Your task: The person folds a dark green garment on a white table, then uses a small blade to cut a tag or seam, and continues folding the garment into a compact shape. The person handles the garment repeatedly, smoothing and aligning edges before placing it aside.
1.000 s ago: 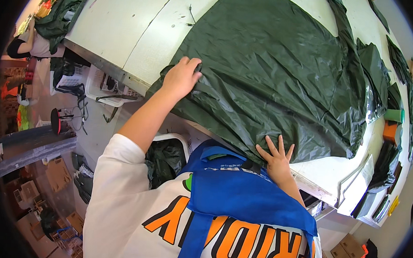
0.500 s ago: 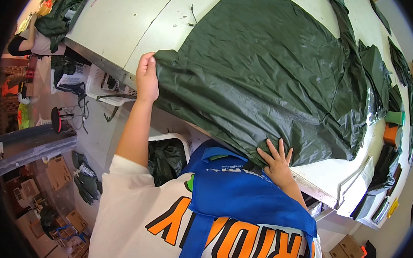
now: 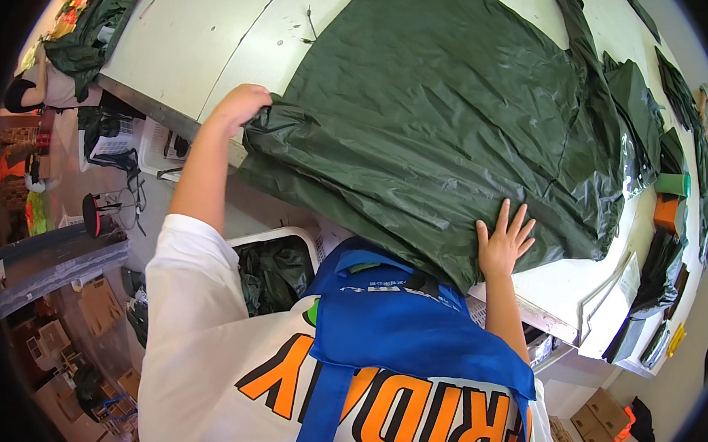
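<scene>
A large piece of shiny dark green fabric (image 3: 435,88) lies spread and wrinkled over the white table (image 3: 195,33). Its near edge hangs over the table's front edge, close to my body. My left hand (image 3: 243,107) is closed on the fabric's left corner; its thumb is mostly hidden. A fold runs from that corner across the near part toward the right. My right hand (image 3: 500,244) lies flat on the near right part, fingers spread, pressing on the cloth without gripping it. Narrower strips of the same fabric bunch up on the far right.
Below the table edge stands a white basket (image 3: 308,238) with dark green fabric in it. On the right are a green and orange block (image 3: 670,200) and a clear plastic sheet (image 3: 612,306). At the far left, another person's arm (image 3: 38,80) is near a dark green pile (image 3: 97,39).
My left hand has moved left and turned over the corner it holds. More fabric now hangs past the table edge. My right hand has shifted right and farther up the cloth.
</scene>
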`<state>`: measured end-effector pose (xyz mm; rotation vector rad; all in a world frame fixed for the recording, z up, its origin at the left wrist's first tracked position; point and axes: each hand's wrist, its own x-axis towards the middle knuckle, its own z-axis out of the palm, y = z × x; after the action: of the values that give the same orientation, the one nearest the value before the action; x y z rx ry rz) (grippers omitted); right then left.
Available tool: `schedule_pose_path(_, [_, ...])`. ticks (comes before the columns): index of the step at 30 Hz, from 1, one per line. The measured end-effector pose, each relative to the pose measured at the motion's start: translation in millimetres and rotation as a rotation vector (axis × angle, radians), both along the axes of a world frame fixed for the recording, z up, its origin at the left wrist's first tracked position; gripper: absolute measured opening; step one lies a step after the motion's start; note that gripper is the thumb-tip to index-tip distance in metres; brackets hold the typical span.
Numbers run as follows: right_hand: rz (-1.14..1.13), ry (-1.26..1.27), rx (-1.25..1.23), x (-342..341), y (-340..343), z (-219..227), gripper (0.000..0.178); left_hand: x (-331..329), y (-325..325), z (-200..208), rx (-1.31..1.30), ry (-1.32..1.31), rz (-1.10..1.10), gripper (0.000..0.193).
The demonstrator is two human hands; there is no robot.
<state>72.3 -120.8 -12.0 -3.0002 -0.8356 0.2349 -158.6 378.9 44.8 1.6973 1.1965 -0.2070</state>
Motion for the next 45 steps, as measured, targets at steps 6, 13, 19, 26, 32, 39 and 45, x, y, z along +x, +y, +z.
schedule_pose_path(6, [-0.109,-0.065,-0.001,4.5,-2.7,-13.2,0.063,-11.8,-38.3,29.7,0.133,-0.144,0.365,0.046])
schedule_pose_path(13, [-0.144,-0.080,-0.055,1.5,2.7,-10.0,0.059,-5.3,-120.7,-13.9,0.714,-0.584,0.399,0.037])
schedule_pose_path(19, [-0.188,-0.089,-0.045,5.0,-1.7,-9.5,0.058,-23.3,-101.4,-9.6,0.773,-0.528,0.393,0.026])
schedule_pose_path(26, [-0.186,-0.111,0.022,5.1,-8.9,-17.4,0.059,-26.3,-107.6,5.6,1.169,-0.440,-0.109,0.042])
schedule_pose_path(32, [-0.228,-0.115,-0.077,4.5,-2.2,-11.7,0.059,-14.9,-105.7,-61.2,0.899,-0.202,-0.668,0.047])
schedule_pose_path(39, [-0.012,-0.085,0.308,4.4,-53.2,4.5,0.064,-68.3,-102.6,-2.5,0.665,-0.306,-0.870,0.076])
schedule_pose_path(45, [0.381,0.088,0.184,-48.7,-116.4,39.6,0.056,-111.8,-94.6,-32.7,0.929,-0.287,-0.984,0.062])
